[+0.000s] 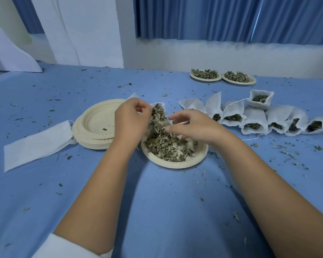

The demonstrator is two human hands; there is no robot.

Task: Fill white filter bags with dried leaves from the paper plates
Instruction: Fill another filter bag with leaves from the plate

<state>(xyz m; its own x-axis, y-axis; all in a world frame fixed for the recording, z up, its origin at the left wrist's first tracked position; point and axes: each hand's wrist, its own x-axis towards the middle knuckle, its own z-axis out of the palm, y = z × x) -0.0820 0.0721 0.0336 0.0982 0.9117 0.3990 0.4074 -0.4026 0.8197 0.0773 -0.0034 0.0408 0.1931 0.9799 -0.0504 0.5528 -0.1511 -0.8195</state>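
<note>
A paper plate [175,163] with a heap of dried leaves [164,144] lies in the middle of the blue cloth. My left hand [131,120] pinches the rim of a white filter bag [158,104] held tilted over the plate's far edge, with leaves spilling at its mouth. My right hand [192,125] hovers over the leaves just right of the bag, its fingers loosely curled; I cannot tell whether they hold any leaves.
A stack of empty paper plates [95,125] sits left of my left hand, with flat empty filter bags [35,144] beside it. Several filled bags [254,118] lie in a row at right. Two leaf-filled plates [222,77] stand at the back. Leaf crumbs litter the cloth.
</note>
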